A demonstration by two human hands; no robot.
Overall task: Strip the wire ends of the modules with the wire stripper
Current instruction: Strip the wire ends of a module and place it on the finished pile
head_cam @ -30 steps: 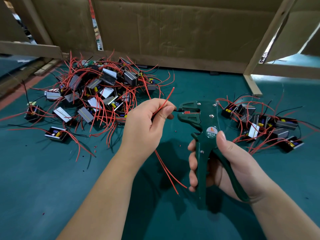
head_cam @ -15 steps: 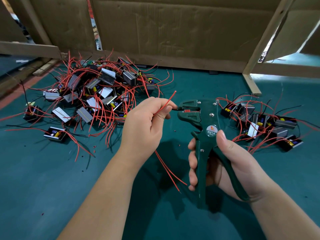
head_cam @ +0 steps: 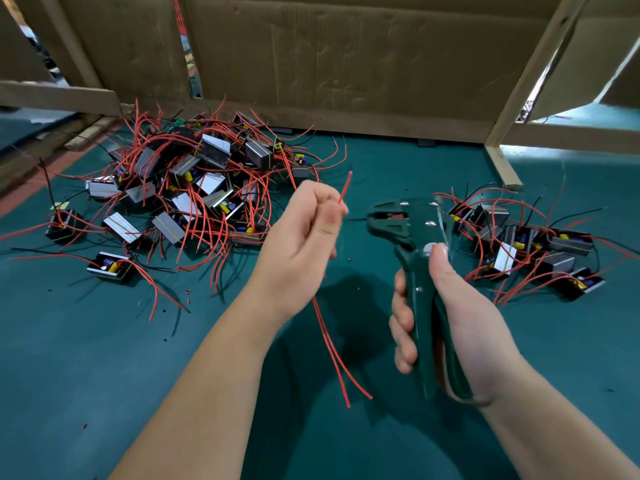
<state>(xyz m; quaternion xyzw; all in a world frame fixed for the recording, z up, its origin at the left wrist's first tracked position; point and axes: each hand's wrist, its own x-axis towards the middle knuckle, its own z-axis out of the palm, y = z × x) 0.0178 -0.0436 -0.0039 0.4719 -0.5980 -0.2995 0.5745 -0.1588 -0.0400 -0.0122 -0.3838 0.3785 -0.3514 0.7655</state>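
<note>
On the teal mat (head_cam: 104, 375), backed by cardboard panels (head_cam: 346, 57), a large heap of red-wired modules (head_cam: 194, 188) lies at left, the left hand (head_cam: 298, 251) pinches red wires (head_cam: 345, 188) in curled fingers just apart from the green wire stripper (head_cam: 405, 230), whose handles the right hand (head_cam: 453, 306) grips, and a smaller heap (head_cam: 530, 247) lies at right.

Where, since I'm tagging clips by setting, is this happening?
Probably a small electronics assembly bench: piles of wired modules on a green mat, a wire stripper in the right hand, cardboard screens.
</note>
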